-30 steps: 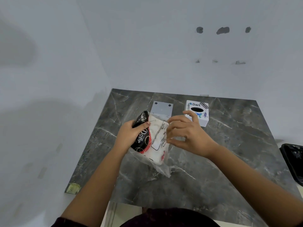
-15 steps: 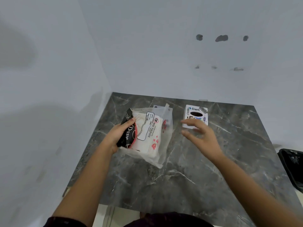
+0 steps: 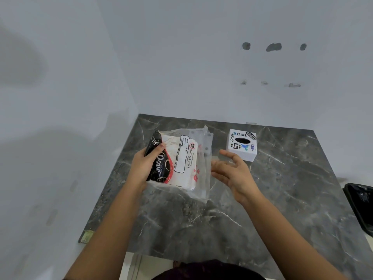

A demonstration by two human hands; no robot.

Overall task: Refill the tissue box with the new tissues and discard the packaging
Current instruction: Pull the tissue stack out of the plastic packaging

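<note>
Behind the clear plastic wrapper, a grey object is mostly hidden. The left hand (image 3: 144, 165) grasps the crinkly tissue pack (image 3: 177, 160) above the dark marbled counter (image 3: 282, 199), near its far edge. The right hand (image 3: 234, 174) hangs spread and empty. A white cube tissue box (image 3: 243, 145) sits near the far edge, and a black bin (image 3: 361, 207) is cut off right.

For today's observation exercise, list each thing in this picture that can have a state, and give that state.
tissue pack: sealed in clear wrapping, held up off the table
left hand: gripping the pack's left edge
right hand: open, empty, beside the pack
tissue box: upright on the table, no tissue showing at its slot
black bin: at right edge, contents unclear
</note>
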